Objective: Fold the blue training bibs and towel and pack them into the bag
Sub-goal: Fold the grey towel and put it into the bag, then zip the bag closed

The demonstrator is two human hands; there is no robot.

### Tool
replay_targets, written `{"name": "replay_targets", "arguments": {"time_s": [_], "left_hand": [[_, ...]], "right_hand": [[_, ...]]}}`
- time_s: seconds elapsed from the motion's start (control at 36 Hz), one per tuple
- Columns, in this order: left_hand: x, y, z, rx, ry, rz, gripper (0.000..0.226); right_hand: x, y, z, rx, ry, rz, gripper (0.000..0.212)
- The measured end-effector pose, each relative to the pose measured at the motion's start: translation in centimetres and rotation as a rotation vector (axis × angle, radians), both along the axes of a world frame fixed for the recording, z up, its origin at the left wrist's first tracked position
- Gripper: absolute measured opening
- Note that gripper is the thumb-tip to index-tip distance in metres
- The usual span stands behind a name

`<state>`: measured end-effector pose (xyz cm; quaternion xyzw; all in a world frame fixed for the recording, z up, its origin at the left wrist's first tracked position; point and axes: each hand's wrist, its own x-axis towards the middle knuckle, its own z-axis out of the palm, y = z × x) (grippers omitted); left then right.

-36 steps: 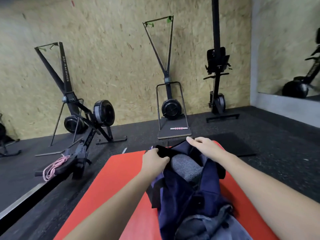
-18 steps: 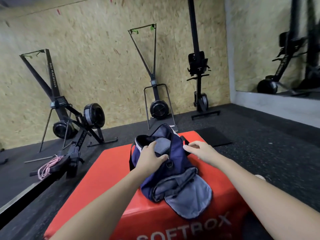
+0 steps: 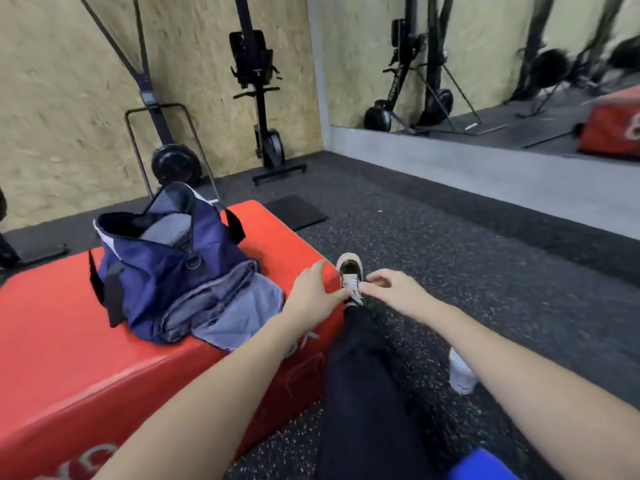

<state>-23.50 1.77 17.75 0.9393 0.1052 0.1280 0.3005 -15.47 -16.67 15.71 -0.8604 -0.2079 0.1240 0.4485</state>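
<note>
1. Now, head view: both hands reach out over the right end of the red soft box [image 3: 69,341], near a shoe [image 3: 350,271] on the person's stretched-out leg in dark trousers [image 3: 360,375].
2. Left hand [image 3: 311,292]: grip spread, fingers loosely extended, holding nothing; it hovers at the box's right corner, its fingertips just beside the shoe.
3. Right hand [image 3: 391,289]: fingers drawn together at the shoe's laces; motion blur keeps me from telling whether it pinches them, so grip state cannot be told.
4. Blue bag [image 3: 166,271]: well left of the left hand, standing on top of the red box, mouth open and upward, grey fabric showing inside.
5. Grey-blue cloth [image 3: 239,313]: spills from the bag's near side onto the box top, between bag and left hand, apart from the hand.
6. Bright blue fabric [image 3: 481,465]: at the bottom edge, beneath the right forearm; partly cut off.
7. Second shoe [image 3: 460,372]: on the dark speckled floor [image 3: 485,254], below the right forearm.
8. Beyond the hands: black exercise machines [image 3: 256,98] against a chipboard wall, mirror [image 3: 485,64] to the right.
</note>
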Motion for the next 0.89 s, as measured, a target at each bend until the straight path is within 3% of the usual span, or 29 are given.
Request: {"name": "replay_targets", "arguments": {"time_s": [0.22, 0.47, 0.67, 0.89], "left_hand": [[8.1, -8.4, -9.0, -0.101, 0.231, -0.193, 0.089], [14.9, -14.0, -19.3, -0.148, 0.499, -0.291, 0.089], [19.2, -15.9, -24.9, -0.200, 0.629, -0.316, 0.092], [22.8, -17.0, -27.5, -0.244, 0.640, -0.346, 0.094]], "right_hand": [[5.6, -9.3, -10.1, -0.120, 0.170, -0.221, 0.048], [10.1, -16.7, -22.2, -0.446, 0.294, -0.375, 0.085], [13.7, -17.6, -28.4, -0.538, 0.281, -0.423, 0.094], [16.5, -16.5, -32.8, -0.475, 0.343, -0.368, 0.093]]}}
